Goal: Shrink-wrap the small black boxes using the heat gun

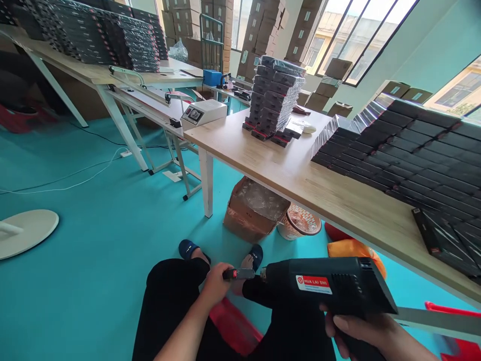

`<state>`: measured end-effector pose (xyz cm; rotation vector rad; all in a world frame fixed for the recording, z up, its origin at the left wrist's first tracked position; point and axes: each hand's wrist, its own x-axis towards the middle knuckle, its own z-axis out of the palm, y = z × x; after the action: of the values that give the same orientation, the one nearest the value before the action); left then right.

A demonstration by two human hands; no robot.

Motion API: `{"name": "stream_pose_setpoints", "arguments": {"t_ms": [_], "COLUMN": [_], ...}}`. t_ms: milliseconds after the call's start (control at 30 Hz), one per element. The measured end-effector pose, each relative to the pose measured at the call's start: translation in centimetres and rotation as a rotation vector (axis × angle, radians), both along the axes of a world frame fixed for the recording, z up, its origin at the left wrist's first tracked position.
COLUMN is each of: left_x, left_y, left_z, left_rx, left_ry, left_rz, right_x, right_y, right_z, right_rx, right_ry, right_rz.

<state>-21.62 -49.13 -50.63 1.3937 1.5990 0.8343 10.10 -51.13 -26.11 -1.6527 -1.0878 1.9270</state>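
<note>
My right hand (370,333) is wrapped round the handle of a black heat gun (349,276) with a red and white label. Its metal nozzle points left, at the small black box (240,274) that my left hand (218,282) grips by one end over my lap. The box is seen nearly edge-on, and a red mark shows on its side. Nozzle and box lie very close in view; whether they touch I cannot tell. On the table (293,168) beyond stands a tall pile of film-wrapped black boxes (272,100).
Many black boxes (406,135) are stacked at the table's right, with a flat black box (447,240) near its edge. Below are a cardboard box (250,213) and a wastebasket (300,223). A sealing machine (205,113) stands left. Cables (90,175) cross the floor.
</note>
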Motion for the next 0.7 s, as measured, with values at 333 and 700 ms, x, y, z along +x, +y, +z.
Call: {"name": "stream_pose_setpoints", "arguments": {"t_ms": [333,700], "left_x": [0.5,0.5], "left_y": [-0.1,0.4], "left_z": [-1.2,-0.8], "left_rx": [-0.026,-0.209], "left_ry": [-0.023,-0.402], "left_rz": [-0.026,0.077], "right_x": [-2.0,0.0], "right_y": [0.5,-0.7], "right_z": [-1.7,-2.7], "right_rx": [-0.05,-0.057], "right_ry": [0.021,0.062], "right_rz": [-0.043,-0.208]}}
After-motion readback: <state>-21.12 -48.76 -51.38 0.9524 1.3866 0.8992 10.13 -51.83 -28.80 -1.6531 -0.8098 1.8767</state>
